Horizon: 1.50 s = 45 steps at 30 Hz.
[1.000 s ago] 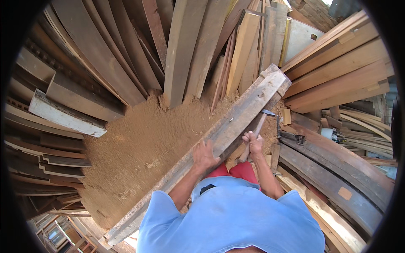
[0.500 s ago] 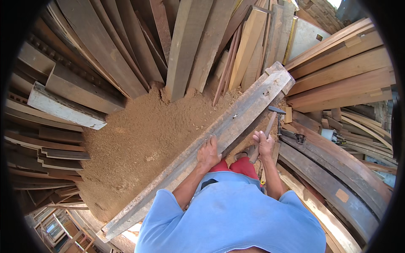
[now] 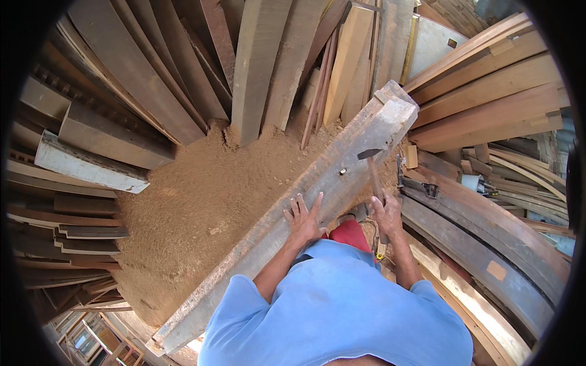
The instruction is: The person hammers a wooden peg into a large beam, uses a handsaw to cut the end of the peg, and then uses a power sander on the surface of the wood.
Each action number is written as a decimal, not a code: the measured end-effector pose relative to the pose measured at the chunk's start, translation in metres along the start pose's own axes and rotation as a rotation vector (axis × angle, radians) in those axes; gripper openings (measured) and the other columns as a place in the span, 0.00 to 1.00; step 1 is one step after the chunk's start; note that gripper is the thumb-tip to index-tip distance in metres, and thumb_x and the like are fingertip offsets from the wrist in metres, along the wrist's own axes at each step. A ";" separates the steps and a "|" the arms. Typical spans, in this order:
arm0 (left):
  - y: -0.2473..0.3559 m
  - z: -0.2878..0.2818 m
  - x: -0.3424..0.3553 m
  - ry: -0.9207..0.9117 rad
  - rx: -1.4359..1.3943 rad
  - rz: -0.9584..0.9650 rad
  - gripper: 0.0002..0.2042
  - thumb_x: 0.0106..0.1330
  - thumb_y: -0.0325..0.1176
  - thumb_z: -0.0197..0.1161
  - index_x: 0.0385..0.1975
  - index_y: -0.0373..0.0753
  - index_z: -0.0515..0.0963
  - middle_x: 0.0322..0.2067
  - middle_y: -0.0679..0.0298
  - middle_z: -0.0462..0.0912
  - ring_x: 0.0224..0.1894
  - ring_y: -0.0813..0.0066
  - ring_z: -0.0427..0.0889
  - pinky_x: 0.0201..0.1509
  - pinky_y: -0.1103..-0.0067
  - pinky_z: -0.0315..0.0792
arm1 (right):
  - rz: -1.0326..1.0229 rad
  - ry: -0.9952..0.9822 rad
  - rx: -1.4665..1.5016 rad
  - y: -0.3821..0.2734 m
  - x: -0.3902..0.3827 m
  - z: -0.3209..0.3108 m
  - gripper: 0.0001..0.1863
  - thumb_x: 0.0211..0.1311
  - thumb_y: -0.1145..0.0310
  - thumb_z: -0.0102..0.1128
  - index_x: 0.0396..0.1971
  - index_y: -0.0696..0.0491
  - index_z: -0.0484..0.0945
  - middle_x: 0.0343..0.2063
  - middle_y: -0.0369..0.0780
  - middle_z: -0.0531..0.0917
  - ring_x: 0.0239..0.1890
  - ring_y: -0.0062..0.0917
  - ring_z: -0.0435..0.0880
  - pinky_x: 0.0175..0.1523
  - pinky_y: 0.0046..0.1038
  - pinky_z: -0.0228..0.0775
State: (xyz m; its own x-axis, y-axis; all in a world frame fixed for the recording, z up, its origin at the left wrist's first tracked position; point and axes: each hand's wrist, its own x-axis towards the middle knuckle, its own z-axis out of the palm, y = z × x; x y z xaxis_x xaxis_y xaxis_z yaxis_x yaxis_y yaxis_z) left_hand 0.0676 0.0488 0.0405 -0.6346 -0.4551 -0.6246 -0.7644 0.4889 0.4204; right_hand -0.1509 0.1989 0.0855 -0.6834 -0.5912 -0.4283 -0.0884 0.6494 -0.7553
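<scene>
A long, weathered timber beam (image 3: pixel 250 259) crosses in front of me from lower left to upper right. My left hand (image 3: pixel 304 221) lies on it, open, with the fingers spread. My right hand (image 3: pixel 386 218) grips a hammer (image 3: pixel 376 177) by its wooden handle, and the dark metal head is over the beam's upper-right part. Whether the head touches the wood I cannot tell. A small pale stub (image 3: pixel 343 171) shows on the beam's face, between my left hand and the hammer head.
Sawdust (image 3: pixel 201 207) covers the ground beyond the beam. Dark planks (image 3: pixel 262 67) lean in a ring around it. Stacked light boards (image 3: pixel 482 91) stand at the upper right. Long curved boards (image 3: pixel 482 244) lie close by my right arm, with a small white container (image 3: pixel 471 182) behind them.
The hammer has swung left from beside the beam to over it, its head higher in view. My left hand has spread its fingers on the beam. The beam's visible face has turned more towards me.
</scene>
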 end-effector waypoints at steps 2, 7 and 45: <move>0.010 0.009 -0.004 0.027 0.034 -0.043 0.59 0.50 0.43 0.81 0.80 0.64 0.44 0.76 0.35 0.43 0.77 0.30 0.45 0.73 0.33 0.42 | -0.093 -0.039 -0.002 -0.006 -0.003 0.000 0.24 0.74 0.63 0.55 0.62 0.62 0.72 0.27 0.39 0.82 0.26 0.21 0.81 0.32 0.25 0.74; 0.005 0.018 0.002 0.019 0.007 -0.051 0.60 0.50 0.44 0.82 0.80 0.63 0.43 0.76 0.34 0.41 0.77 0.28 0.43 0.73 0.32 0.41 | 0.027 -0.127 0.164 -0.018 -0.006 0.000 0.31 0.76 0.66 0.48 0.75 0.59 0.58 0.28 0.39 0.82 0.21 0.19 0.78 0.26 0.24 0.73; -0.031 0.008 0.025 -0.123 -0.092 0.054 0.69 0.42 0.57 0.80 0.81 0.58 0.35 0.76 0.33 0.44 0.75 0.24 0.48 0.73 0.38 0.47 | 0.185 -0.010 0.544 0.011 0.008 0.011 0.14 0.76 0.61 0.55 0.53 0.53 0.73 0.25 0.32 0.78 0.17 0.13 0.75 0.20 0.19 0.68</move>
State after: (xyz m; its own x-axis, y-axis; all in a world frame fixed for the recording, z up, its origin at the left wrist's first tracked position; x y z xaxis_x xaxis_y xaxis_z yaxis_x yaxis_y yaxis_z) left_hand 0.0767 0.0281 0.0069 -0.6609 -0.3325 -0.6728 -0.7400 0.4379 0.5104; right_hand -0.1495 0.1962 0.0687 -0.6449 -0.4972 -0.5804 0.4195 0.4045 -0.8126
